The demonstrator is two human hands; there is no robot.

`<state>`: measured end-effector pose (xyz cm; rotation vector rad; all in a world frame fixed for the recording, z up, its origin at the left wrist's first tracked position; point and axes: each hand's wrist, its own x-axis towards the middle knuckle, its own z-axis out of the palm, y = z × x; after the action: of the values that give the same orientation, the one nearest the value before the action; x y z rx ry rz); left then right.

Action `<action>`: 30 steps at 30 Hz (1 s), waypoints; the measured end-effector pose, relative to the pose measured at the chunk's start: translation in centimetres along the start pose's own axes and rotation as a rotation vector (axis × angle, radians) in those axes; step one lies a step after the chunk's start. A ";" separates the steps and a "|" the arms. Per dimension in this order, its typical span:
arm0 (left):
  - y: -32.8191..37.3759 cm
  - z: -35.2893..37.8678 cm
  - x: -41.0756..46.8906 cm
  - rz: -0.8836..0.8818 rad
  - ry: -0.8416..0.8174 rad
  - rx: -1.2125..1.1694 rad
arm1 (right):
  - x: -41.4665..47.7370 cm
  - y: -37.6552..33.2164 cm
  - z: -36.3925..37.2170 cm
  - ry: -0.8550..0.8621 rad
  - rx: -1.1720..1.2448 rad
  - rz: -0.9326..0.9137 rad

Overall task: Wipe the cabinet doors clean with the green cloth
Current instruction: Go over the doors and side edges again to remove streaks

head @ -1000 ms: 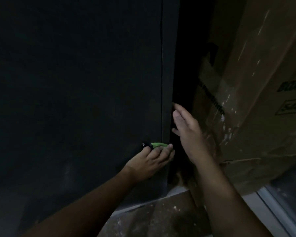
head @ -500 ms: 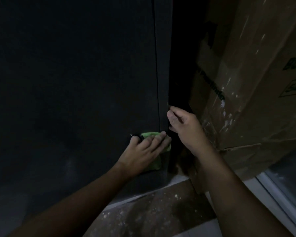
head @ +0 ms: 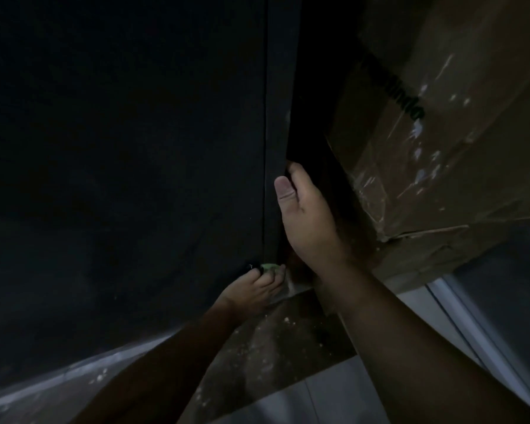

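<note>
The left hand (head: pixel 254 289) lies with fingers extended over the green cloth (head: pixel 270 266), pressing it against the lower right corner of the dark cabinet door (head: pixel 135 148); only a sliver of cloth shows above the fingertips. The right hand (head: pixel 309 221) grips the door's right edge higher up, thumb on the front face and fingers curled behind it. A taped cardboard box (head: pixel 441 133) stands just right of the door.

The right grip (head: pixel 306 221) (a bare hand), which hung open just beside the cabinet door (head: pixel 135 148) a second ago, now curls its fingers round the door's right edge, with the thumb on the front. The left grip (head: pixel 254 289) has slid the green cloth (head: pixel 270 266) down to the door's bottom corner, where only a sliver of green shows above the fingers.
</note>
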<state>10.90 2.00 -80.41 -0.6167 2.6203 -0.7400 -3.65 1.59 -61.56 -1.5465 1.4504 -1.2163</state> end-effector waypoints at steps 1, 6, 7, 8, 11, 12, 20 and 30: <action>0.8 0.9 0.2 0.024 -0.035 0.016 | 0.1 0.3 0.2 0.000 0.001 0.002; 3.4 4.6 1.0 0.139 -0.148 0.036 | 0.2 1.2 1.1 0.019 0.041 0.012; 3.7 5.1 1.0 0.161 -0.142 0.018 | 0.2 1.3 1.3 0.024 0.054 0.009; 4.0 5.7 1.0 0.172 -0.146 -0.009 | 0.1 1.4 1.4 0.029 0.063 -0.004; 4.1 6.5 -0.2 0.133 -0.188 -0.184 | 0.0 1.3 1.4 0.036 0.045 -0.047; 3.9 6.4 -1.1 0.105 -0.187 -0.189 | -0.1 1.2 1.4 0.030 0.036 -0.054; -2.3 2.6 -12.3 -0.144 -0.048 -0.194 | -0.8 -1.1 1.1 -0.002 -0.062 0.051; -14.1 -12.5 -25.8 -0.889 0.505 -0.136 | -4.7 -9.1 3.6 0.209 -0.212 -0.033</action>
<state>31.64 8.97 -57.12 -1.9134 2.7815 -1.0587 3.08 7.09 -55.11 -1.6262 1.7428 -1.3107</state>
